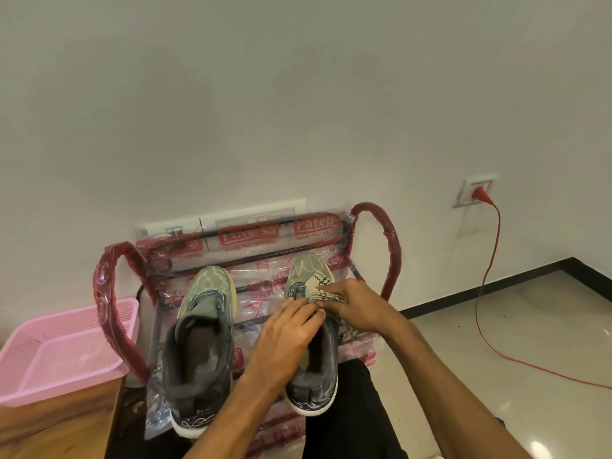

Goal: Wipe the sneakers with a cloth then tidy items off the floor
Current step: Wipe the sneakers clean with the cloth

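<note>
1. Two grey-green sneakers stand side by side, toes toward the wall, on a plastic-wrapped rack with red lettering and two red-wrapped curved handles.
2. The left sneaker stands untouched, its dark opening facing up and its white sole showing at the heel.
3. The right sneaker is under both hands; only its mesh toe, part of its opening and its heel show.
4. The cloth, pale with a dark pattern, lies bunched on the top of the right sneaker, just behind the toe.
5. The right hand is curled around the cloth, gripping it and holding it down on the shoe.
6. The left hand lies over the right sneaker's opening, its fingers stretched forward so that the tips meet the cloth and the right hand. Whether they pinch anything cannot be told.
7. A pink basket with mesh walls sits on a wooden desk at the left, just beside the rack's left handle.
8. A red cable runs from a wall socket down onto the pale tiled floor at the right, well apart from the sneakers.
9. A leg in black trousers shows below the right sneaker.
</note>
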Demonstrator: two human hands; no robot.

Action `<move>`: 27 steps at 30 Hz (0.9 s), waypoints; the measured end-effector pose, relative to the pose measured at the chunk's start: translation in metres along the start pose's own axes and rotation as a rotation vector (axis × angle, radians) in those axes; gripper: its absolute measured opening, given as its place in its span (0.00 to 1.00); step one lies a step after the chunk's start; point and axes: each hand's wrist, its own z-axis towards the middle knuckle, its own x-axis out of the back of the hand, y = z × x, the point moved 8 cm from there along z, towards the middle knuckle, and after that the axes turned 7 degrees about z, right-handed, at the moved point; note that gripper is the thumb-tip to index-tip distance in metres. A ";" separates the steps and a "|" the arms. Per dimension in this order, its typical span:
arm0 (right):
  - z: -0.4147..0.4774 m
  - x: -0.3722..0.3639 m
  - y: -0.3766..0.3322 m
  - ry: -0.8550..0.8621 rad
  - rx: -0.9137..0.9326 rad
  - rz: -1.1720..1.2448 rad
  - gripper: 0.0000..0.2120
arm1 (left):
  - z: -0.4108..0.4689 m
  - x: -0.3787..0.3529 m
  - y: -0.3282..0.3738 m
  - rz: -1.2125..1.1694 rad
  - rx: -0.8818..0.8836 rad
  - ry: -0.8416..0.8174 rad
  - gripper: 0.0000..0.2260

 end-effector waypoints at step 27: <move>0.014 0.003 0.002 0.191 -0.165 -0.110 0.20 | -0.010 0.010 -0.016 -0.197 0.125 0.096 0.10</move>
